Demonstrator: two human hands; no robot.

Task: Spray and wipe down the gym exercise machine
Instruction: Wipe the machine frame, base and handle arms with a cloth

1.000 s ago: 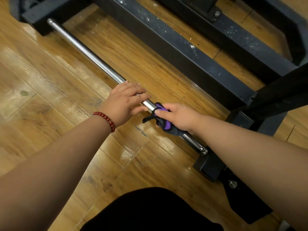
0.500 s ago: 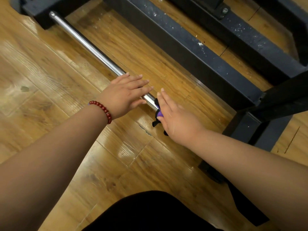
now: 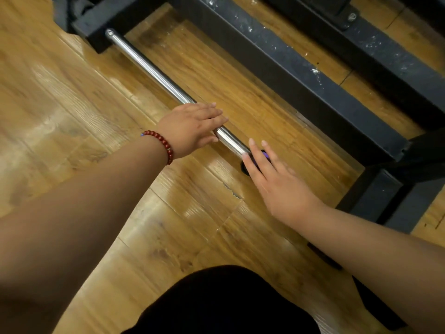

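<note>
left hand (image 3: 192,127) flat, fingers straight, resting on chrome bar (image 3: 154,73) | right hand (image 3: 277,182) fingers straight, laid over purple cloth (image 3: 265,155) on the bar, just beside left hand | glossy wood-plank floor (image 3: 72,92) beneath both | black frame beam (image 3: 301,75) beyond fingertips

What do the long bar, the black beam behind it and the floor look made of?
The bar looks like polished chromed metal: mirror-bright with streak highlights. The black beam seems painted steel, matte, square-edged, flecked with white specks. The floor looks like glossy wood or wood-look laminate planks, grain and seams showing; which, I cannot tell.
</note>
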